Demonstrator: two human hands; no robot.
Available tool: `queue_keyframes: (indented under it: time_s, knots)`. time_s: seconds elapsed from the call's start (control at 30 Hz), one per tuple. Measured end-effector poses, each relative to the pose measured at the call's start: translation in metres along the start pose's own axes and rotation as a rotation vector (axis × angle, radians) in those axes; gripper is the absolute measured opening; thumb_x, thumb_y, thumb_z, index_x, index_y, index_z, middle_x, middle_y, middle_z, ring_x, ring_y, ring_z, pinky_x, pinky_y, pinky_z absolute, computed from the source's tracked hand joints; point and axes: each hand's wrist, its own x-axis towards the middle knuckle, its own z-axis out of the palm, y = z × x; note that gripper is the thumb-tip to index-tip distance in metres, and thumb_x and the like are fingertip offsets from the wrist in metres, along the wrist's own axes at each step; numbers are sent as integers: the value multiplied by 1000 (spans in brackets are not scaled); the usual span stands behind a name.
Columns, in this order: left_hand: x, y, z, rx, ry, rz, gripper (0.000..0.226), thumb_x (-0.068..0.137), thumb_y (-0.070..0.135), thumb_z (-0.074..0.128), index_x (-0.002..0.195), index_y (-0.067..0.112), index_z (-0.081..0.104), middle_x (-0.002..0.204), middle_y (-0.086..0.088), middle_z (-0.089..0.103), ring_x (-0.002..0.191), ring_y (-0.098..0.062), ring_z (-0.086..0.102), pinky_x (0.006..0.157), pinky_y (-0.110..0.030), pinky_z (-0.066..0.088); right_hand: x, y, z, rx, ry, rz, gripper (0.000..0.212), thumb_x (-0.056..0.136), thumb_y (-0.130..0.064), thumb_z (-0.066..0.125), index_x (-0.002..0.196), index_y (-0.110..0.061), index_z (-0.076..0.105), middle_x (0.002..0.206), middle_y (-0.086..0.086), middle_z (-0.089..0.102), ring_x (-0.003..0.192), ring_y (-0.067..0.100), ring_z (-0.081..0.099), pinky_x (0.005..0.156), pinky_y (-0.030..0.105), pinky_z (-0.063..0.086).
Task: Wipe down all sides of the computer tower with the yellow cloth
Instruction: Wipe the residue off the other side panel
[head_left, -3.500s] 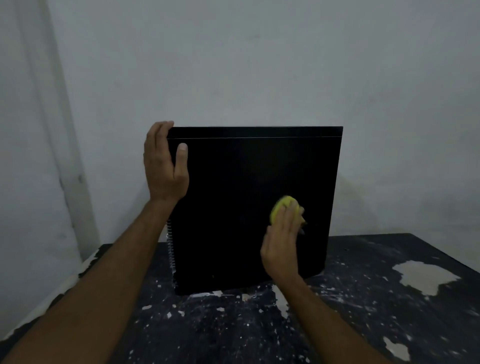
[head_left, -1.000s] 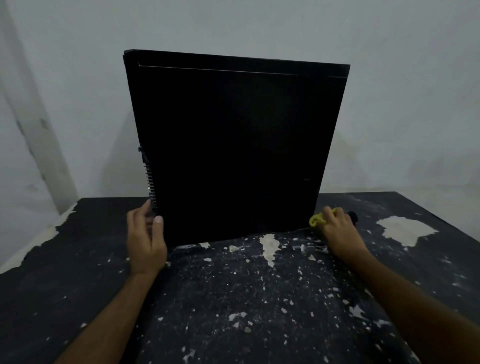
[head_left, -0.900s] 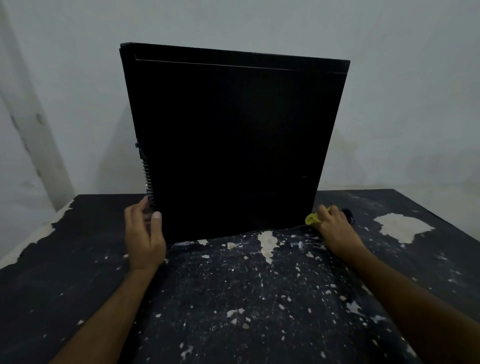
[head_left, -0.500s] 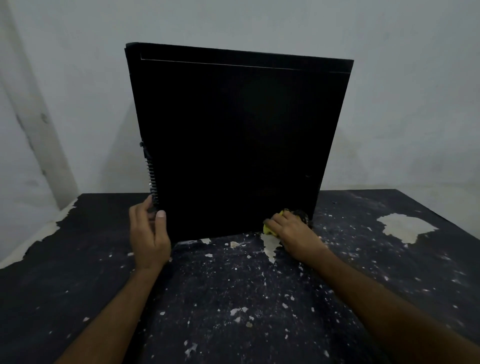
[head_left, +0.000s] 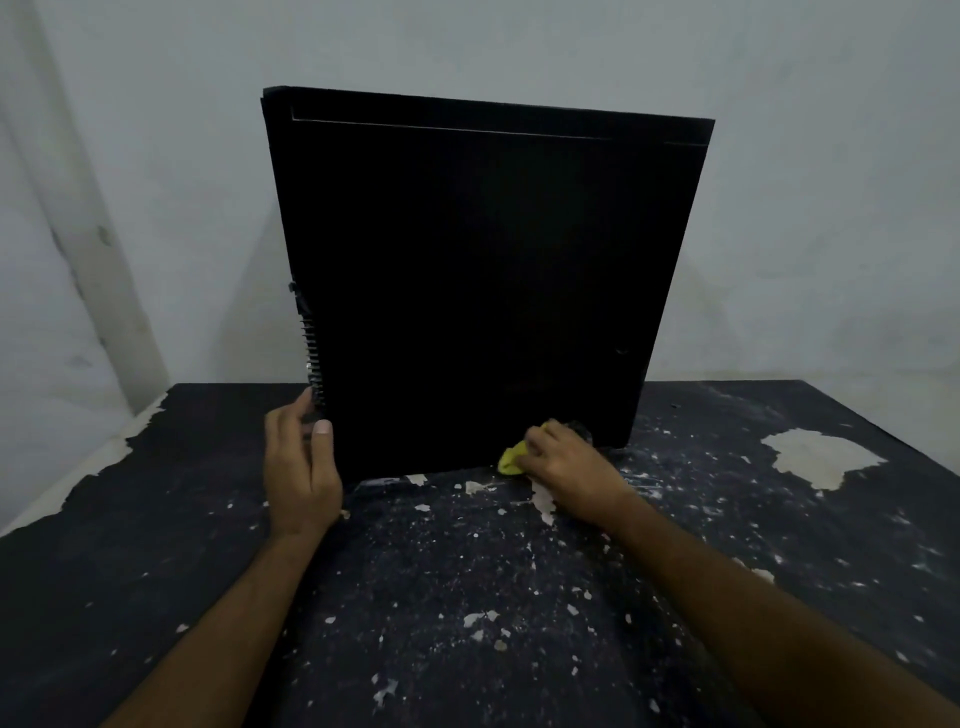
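Standing upright on a dark, paint-flecked table (head_left: 156, 545): computer tower (head_left: 478, 280), a smooth matte-black slab with a thin seam near the top and ribbed vents down its left edge. Pressing a bunched, soft yellow cloth (head_left: 511, 460) against the panel's bottom edge: right hand (head_left: 566, 470), fingers curled round it. Gripping the lower left corner: left hand (head_left: 301, 467), thumb flat on the panel. Behind, rising plain and pale: wall (head_left: 805, 208).
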Motion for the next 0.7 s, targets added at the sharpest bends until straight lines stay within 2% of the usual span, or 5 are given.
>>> queue_keyframes:
  time_s: [0.1,0.23,0.47,0.63,0.7]
  knots:
    - [0,-3,4,-11,6,-8,49,106,30,40,145,2,48,130,-16,48,99,-2,52,84,-4,40,-34,33,-16,-62,-62,91,40,75,-8,83,113,-14,72,106,11,58,94,30,54,75,44,56]
    - [0,-5,4,-10,12,12,43,105,36,40,143,18,47,130,-14,47,97,-9,53,81,-5,41,-66,61,-32,-147,-142,263,49,59,-12,95,104,-14,75,107,9,59,92,29,58,76,42,57]
    - [-2,-3,6,-30,27,11,45,105,38,42,145,18,47,127,5,43,99,-15,56,83,-8,44,-51,95,-82,-43,99,530,39,78,1,76,113,-4,60,105,18,52,86,41,54,60,47,52]
    - [-2,2,5,-62,33,-10,49,104,42,42,146,16,47,128,1,45,103,-21,59,86,-26,51,-21,112,-122,61,307,655,34,82,2,67,115,-3,57,106,18,49,90,39,52,64,40,43]
    - [-2,6,5,-76,37,-24,51,104,42,43,144,12,49,125,7,45,103,-20,60,87,-19,50,-17,106,-120,76,323,673,32,84,0,66,115,-3,57,107,17,49,91,38,52,66,39,43]
